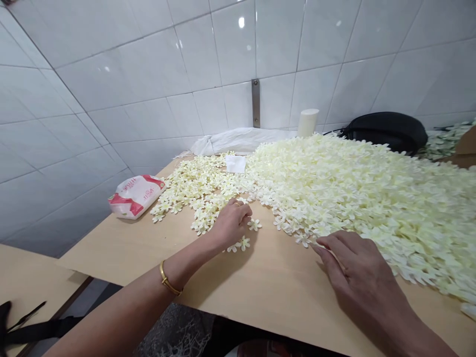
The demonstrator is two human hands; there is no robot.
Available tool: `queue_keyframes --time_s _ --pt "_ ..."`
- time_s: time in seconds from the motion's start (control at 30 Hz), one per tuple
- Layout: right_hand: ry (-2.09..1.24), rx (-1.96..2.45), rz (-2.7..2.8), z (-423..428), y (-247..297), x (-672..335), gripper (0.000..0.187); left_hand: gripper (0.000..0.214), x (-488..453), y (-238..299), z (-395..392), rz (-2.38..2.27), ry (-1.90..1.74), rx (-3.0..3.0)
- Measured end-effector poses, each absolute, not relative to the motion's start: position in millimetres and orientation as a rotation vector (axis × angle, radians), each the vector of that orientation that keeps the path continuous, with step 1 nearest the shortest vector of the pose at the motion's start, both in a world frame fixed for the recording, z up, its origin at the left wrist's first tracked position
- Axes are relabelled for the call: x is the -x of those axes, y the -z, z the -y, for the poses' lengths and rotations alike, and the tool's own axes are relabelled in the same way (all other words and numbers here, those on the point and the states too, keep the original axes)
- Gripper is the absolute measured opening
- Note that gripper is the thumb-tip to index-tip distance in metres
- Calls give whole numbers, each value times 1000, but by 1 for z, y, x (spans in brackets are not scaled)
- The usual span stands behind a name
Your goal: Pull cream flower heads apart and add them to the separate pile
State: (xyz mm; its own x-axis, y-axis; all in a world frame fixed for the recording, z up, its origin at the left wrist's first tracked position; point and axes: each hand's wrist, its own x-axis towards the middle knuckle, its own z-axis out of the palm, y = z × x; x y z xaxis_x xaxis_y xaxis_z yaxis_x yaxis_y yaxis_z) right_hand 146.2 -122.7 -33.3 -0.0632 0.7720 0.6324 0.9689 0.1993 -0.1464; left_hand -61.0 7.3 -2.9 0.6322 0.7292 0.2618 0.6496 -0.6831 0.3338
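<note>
A big heap of small cream artificial flowers (357,193) covers the right half of a tan tabletop (267,287). A thinner scatter of the same flowers (197,186) lies to its left. My left hand (230,223), with a gold bangle on the wrist, rests fingers curled on the edge of that scatter, with loose flowers (250,233) beside and under it. Whether it grips a flower I cannot tell. My right hand (353,267) lies flat near the heap's front edge, fingertips touching a flower there.
A red and white packet (136,196) lies at the table's left corner. Against the tiled wall sit a white cloth bundle (238,140), a white cylinder (308,122) and a black case (386,130). A second tan surface (26,282) stands lower left across a gap.
</note>
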Motion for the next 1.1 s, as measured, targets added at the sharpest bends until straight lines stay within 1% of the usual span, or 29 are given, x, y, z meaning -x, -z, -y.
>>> queue_keyframes --time_s 0.23,0.3,0.37,0.43,0.5,0.6,0.67,0.73,0.77,0.87,0.9,0.97,1.03,1.1 --pt "371 1564 1935 123 42 -140 25 17 67 3 -10 -1214 -860 -2429" --pt "334 1526 1932 124 39 -137 24 14 64 -2 -7 -1189 -986 -2255" --pt "240 1516 1885 123 33 -133 22 8 56 -10 -2 -1117 -1061 -1946" --pt "137 1518 1804 123 25 -127 17 4 45 -17 6 -1037 -1021 -1580" --pt "105 1471 1765 121 18 -121 17 8 32 -19 15 -990 -915 -1276" --pt "144 1323 1862 121 15 -114 34 16 15 -14 34 -897 -718 -1002" --pt "150 1211 1915 123 16 -111 35 15 9 -7 46 -837 -592 -967" --pt "117 1145 1886 127 19 -110 31 6 7 -1 53 -843 -577 -1183" --pt "84 1148 1842 129 20 -111 26 8 9 2 54 -858 -615 -1425" --pt "-157 1329 1602 132 19 -116 10 14 19 12 45 -867 -683 -2444" --pt "-301 1394 1484 131 17 -118 11 15 25 16 40 -865 -624 -2737" --pt "-647 1416 1206 128 13 -123 18 13 35 22 32 -855 -456 -3070" --pt "-977 1300 927 124 9 -127 26 11 44 23 28 -926 -449 -3138" --pt "-1183 1187 733 122 8 -129 31 19 47 19 30 -1005 -518 -3044"
